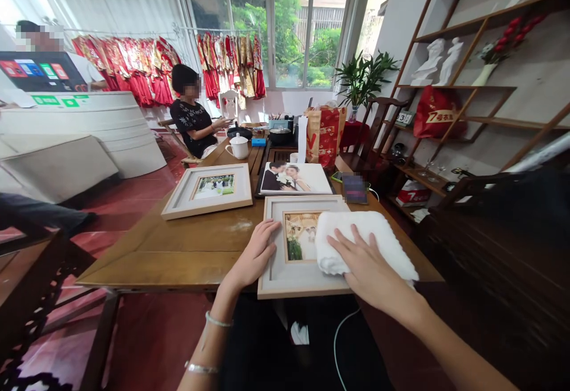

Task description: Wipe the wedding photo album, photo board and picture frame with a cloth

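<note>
A picture frame (294,289) with a pale wooden rim lies face up at the near edge of the table, holding a small photo. My left hand (258,250) grips its left side, fingers bent over the rim. Over the frame's right part lies a folded white towel (392,242), which hides that side and some of the photo. My right hand (363,260) presses flat on the towel with its fingers spread. A second picture frame (178,198) rests farther left, apart from both hands.
Behind the near frame are a wedding photo album (296,178), a phone (355,189) on a cable and a red paper bag (324,139). A white lidded cup (238,146) stands farther back. Another person (191,115) sits at the table's far left. Shelves (463,88) line the right.
</note>
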Demonstrator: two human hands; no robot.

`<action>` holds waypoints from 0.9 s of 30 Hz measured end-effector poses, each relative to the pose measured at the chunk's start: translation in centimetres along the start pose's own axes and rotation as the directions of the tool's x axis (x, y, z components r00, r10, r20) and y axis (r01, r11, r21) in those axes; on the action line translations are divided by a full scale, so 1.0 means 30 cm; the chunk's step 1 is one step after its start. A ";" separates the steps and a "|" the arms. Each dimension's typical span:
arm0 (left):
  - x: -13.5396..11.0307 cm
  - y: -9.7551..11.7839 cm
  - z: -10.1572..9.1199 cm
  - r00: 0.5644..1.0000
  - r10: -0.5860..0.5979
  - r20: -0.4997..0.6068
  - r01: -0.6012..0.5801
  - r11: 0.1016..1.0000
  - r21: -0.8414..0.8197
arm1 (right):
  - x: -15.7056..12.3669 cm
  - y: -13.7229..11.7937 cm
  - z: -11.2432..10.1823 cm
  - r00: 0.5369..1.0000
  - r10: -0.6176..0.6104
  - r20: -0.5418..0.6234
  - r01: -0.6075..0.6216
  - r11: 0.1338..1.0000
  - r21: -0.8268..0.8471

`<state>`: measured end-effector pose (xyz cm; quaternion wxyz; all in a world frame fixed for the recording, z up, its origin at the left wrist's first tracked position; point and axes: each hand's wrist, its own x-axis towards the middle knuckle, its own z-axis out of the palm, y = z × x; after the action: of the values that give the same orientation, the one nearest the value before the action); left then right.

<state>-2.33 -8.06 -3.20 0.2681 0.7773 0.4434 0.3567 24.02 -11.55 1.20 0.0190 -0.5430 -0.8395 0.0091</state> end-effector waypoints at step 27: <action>0.001 0.003 -0.002 1.000 0.010 0.010 -0.010 1.000 -0.018 | 0.000 0.024 -0.059 0.953 -0.288 0.095 0.274 0.952 0.133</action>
<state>-2.33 -8.05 -3.08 0.2754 0.7790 0.4350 0.3579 24.75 -11.25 2.95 0.0045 -0.4144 -0.9059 0.0867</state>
